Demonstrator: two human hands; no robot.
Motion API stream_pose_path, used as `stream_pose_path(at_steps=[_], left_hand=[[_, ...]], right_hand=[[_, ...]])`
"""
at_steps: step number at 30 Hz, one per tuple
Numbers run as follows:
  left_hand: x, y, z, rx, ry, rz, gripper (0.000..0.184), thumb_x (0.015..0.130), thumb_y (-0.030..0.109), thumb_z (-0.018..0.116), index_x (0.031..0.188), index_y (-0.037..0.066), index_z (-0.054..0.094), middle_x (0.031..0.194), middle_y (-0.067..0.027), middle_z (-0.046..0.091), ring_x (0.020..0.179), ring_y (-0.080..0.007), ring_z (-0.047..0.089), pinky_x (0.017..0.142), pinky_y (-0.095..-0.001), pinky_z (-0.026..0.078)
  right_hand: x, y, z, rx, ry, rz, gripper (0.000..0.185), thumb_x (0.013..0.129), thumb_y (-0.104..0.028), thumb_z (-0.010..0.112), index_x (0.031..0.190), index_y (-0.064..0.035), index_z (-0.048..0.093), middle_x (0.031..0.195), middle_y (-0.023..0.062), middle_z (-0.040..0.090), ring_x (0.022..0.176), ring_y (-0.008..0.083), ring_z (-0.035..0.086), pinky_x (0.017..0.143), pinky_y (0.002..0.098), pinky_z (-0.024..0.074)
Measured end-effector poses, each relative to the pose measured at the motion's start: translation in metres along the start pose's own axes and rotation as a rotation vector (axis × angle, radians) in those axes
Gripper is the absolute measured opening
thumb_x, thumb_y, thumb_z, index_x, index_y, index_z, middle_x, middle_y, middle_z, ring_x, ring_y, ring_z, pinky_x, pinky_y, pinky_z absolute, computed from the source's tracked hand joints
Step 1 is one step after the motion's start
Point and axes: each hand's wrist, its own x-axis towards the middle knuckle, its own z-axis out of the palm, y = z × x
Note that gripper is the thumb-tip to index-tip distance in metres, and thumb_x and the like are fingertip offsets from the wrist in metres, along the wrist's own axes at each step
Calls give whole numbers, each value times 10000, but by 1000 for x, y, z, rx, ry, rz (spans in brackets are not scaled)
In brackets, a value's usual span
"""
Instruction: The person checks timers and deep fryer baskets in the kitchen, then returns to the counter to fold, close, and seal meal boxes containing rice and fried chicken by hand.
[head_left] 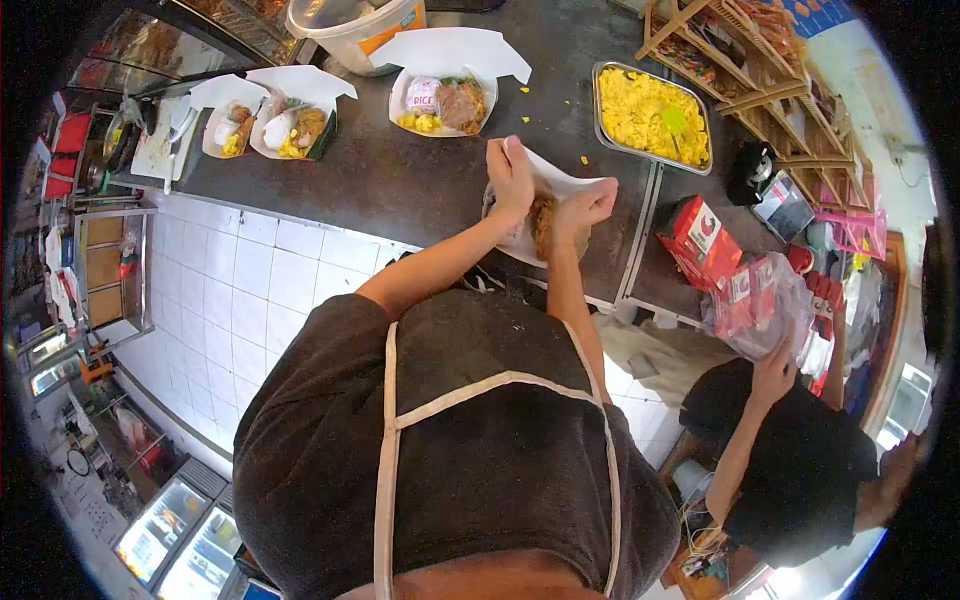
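At the counter's front edge, in front of my body, is an open white paper food box with a browned piece of fried food in it. My left hand has its fingers closed on the box's left side. On the right, my right hand is closed on the lid side, and its wrist and forearm cover part of the contents. Just beyond stands another open food box holding a wrapped rice portion, a brown piece of fried food and yellow scrambled egg.
Two more filled boxes stand at the left. A metal tray of scrambled egg lies at the right, with a red carton nearer. A white tub is at the back. Another person's hand touches a plastic bag.
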Motion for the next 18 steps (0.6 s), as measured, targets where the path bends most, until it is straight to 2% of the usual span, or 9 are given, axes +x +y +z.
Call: stream_pose_path(at_steps=[3,4,5,8,10,11,12,16,18], left_hand=[[9,-14,10,142,57,22,418,957,391,542,840,6,428,777,-105,421,745,-200,412,698,-359,379],[15,-31,5,103,-21,-18,427,927,396,597,864,6,436,802,-104,431,770,-203,419,730,-367,387],[16,-15,3,53,-49,-25,385,936,358,593,884,6,445,811,-110,444,791,-196,425,750,-350,394],[15,-12,-6,-59,-155,33,332,958,326,560,927,7,476,827,-109,490,796,-191,466,757,-335,420],[21,-6,-17,-1,-297,81,264,973,285,532,956,23,514,862,-97,545,815,-191,528,757,-330,449],[21,-6,-21,165,-262,224,212,966,246,532,977,35,547,885,-89,572,843,-194,570,764,-342,468],[20,-2,-21,80,-247,157,177,956,207,532,974,33,555,866,-102,576,846,-200,579,767,-354,470],[33,-7,-29,34,-264,76,130,950,153,564,950,24,570,796,-13,551,752,-94,506,694,-255,440],[35,5,-34,-19,-374,-40,108,934,129,581,939,21,575,765,13,559,711,-58,487,622,-240,418]], right_hand=[[-2,-31,16,-152,255,-110,241,1025,-189,368,1068,28,462,1005,126,506,886,206,475,801,323,407],[-1,-44,12,-249,196,-261,265,1005,-129,373,1175,65,430,1121,201,488,1020,267,487,899,342,392],[0,-60,10,-225,158,-373,255,960,-42,420,1190,47,483,1123,208,537,1029,310,537,927,359,403],[11,-48,-22,-272,-14,-362,221,878,52,477,1058,16,599,1047,172,613,981,297,586,899,359,434],[24,-46,-26,-297,-83,-610,246,796,118,509,950,8,666,989,131,655,956,243,624,857,328,480],[27,-45,-30,-378,-122,-606,307,730,162,522,949,7,671,1018,136,655,967,235,619,850,334,490],[25,-36,-25,-184,-125,-541,284,751,152,526,953,10,667,1027,135,657,987,248,617,867,345,492],[30,-55,-22,-51,-220,-463,170,892,-15,539,955,13,694,938,108,677,929,223,629,847,316,475],[49,-47,-37,-105,-605,-113,255,969,-145,517,1041,30,688,991,83,675,933,168,610,853,284,462]])
